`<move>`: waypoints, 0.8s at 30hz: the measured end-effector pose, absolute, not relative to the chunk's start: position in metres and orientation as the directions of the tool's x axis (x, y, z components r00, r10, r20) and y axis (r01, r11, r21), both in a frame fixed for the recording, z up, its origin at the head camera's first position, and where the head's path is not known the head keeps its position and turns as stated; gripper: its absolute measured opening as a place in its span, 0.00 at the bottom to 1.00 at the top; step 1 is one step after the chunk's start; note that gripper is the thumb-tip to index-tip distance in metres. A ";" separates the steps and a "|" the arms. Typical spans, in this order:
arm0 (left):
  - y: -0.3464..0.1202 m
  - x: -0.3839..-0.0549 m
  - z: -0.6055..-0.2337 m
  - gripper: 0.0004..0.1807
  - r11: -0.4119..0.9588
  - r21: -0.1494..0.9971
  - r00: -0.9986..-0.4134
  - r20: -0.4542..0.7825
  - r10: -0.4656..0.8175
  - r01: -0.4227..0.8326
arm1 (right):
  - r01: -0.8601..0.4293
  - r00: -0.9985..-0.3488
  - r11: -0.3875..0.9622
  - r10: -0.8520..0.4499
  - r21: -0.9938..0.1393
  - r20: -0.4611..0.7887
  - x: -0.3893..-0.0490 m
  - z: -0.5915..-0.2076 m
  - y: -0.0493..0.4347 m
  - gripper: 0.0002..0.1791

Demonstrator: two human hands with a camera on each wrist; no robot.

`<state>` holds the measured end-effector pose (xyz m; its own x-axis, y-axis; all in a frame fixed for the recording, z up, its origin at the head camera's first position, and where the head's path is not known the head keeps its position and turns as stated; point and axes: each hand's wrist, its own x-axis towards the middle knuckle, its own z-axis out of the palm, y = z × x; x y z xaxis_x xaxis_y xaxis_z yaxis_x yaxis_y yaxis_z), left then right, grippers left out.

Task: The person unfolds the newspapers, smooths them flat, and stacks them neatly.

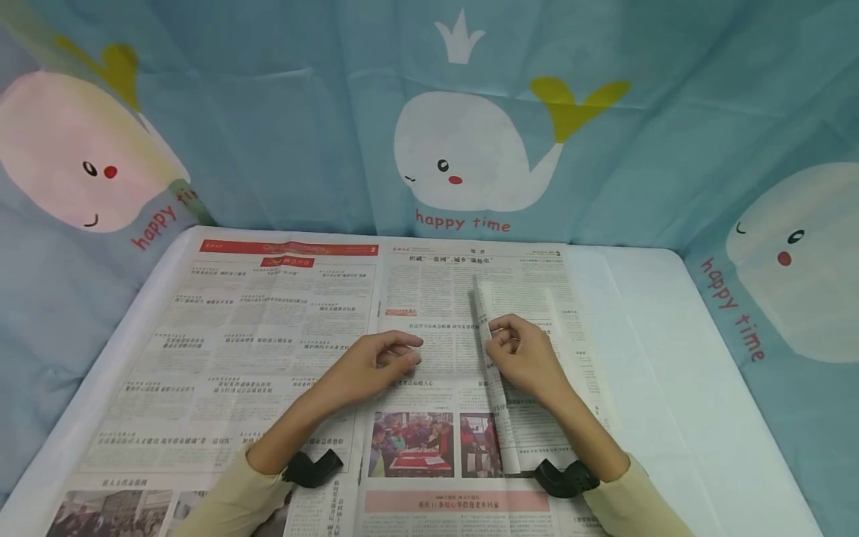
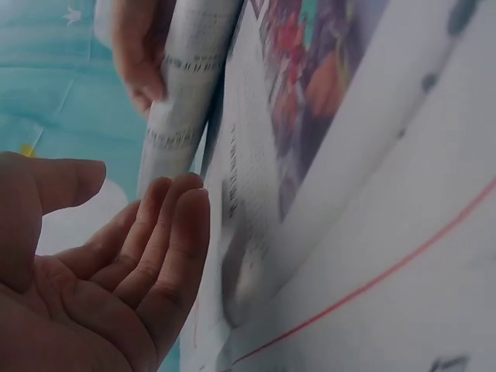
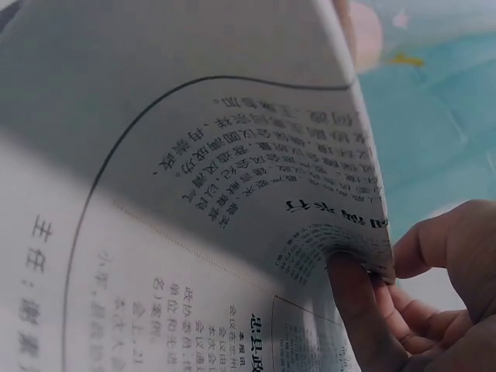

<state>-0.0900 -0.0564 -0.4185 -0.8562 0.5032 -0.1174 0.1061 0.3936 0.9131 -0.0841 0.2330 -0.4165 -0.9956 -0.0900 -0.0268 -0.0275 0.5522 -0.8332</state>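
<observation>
While the right hand (image 1: 530, 362) pinches the left edge of the curled newspaper (image 1: 505, 425), the left hand (image 1: 376, 365) holds nothing. Clock is per head view, 12 = far side. Curled newspaper sits at 5 o'clock from frame centre, over the right page of the spread newspaper (image 1: 268, 358); its rolled edge runs from 11 to 5 o'clock. Can't tell if it's a separate sheet or part of the spread one. Right hand is narrow: thumb and fingers close together, paper edge between them per right wrist view. Left hand is fairly wide: fingers grouped, slightly bent, thumb held off them. It's at the right hand's 9 o'clock, near the roll, not gripping it. Printed photo (image 1: 411, 444) with red in it at the left hand's 5 o'clock. White table (image 1: 678, 418) shows at the right hand's 4 o'clock. Blue cloth (image 1: 322, 149) at 12, whale print (image 1: 463, 149) on it. Black wrist mount (image 1: 314, 468) at the left hand's 7 o'clock, just beside the pale sleeve (image 1: 235, 492).
</observation>
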 end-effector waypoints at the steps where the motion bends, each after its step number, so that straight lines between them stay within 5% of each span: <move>1: -0.055 -0.090 -0.419 0.25 0.382 0.919 -0.855 -0.119 0.505 0.098 | -0.025 -0.995 0.547 -0.094 -0.837 -0.031 -0.085 -0.417 0.228 0.15; 24: -0.038 -0.076 -0.433 0.30 0.311 0.950 -0.838 -0.145 0.526 0.031 | -0.044 -0.977 0.371 -0.212 -0.928 -0.039 -0.070 -0.434 0.169 0.16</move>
<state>-0.0755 -0.0383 -0.4334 -0.8381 0.5260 -0.1449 0.0311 0.3112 0.9498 -0.0701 0.1689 -0.4337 -0.9766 -0.2117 -0.0387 -0.0437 0.3710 -0.9276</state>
